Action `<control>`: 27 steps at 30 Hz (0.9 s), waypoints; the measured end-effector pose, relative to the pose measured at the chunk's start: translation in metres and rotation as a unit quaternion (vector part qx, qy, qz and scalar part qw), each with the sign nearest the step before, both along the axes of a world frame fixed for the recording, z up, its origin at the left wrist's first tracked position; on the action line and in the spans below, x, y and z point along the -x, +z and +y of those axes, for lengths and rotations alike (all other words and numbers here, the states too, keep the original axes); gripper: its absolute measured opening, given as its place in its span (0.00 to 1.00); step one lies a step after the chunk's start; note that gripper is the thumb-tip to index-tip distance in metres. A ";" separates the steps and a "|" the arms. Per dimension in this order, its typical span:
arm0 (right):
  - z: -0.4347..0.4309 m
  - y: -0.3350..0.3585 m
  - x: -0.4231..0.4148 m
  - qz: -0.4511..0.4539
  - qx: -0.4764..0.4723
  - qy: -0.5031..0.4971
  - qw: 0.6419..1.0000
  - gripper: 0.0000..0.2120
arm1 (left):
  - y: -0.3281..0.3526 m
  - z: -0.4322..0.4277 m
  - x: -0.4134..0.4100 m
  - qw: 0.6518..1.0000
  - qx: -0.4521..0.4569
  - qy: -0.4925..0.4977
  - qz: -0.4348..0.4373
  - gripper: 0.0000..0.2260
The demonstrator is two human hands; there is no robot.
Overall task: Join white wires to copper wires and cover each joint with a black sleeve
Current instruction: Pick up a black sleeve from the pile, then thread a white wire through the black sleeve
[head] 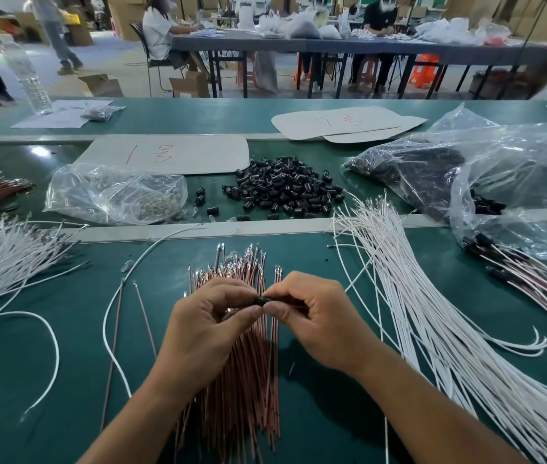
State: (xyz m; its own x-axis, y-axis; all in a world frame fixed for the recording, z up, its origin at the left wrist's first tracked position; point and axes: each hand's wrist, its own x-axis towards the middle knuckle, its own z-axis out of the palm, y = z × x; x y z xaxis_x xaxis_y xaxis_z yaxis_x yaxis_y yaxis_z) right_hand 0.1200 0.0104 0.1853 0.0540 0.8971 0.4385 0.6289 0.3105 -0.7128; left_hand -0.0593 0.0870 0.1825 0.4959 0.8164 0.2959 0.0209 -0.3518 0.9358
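Bright, even overhead light. Glare on plastic bags (516, 169) and a spot on the table (40, 152). Soft shadows. Wide-angle bends the edges; bottle (26, 75) leans. Background people (158, 31) slightly blurred.

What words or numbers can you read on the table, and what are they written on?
Near cardboard sheet: red handwriting, one stroke and a curly character, perhaps "一号"; not sure.
Far cardboard sheet: red handwriting, perhaps "二号"; not sure.
Water bottle: no label I can read.
Nothing else is readable.
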 end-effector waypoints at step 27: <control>0.000 0.010 0.008 -0.209 -0.116 -0.039 0.970 0.08 | 0.002 -0.008 -0.006 0.956 -0.270 0.007 0.113 0.13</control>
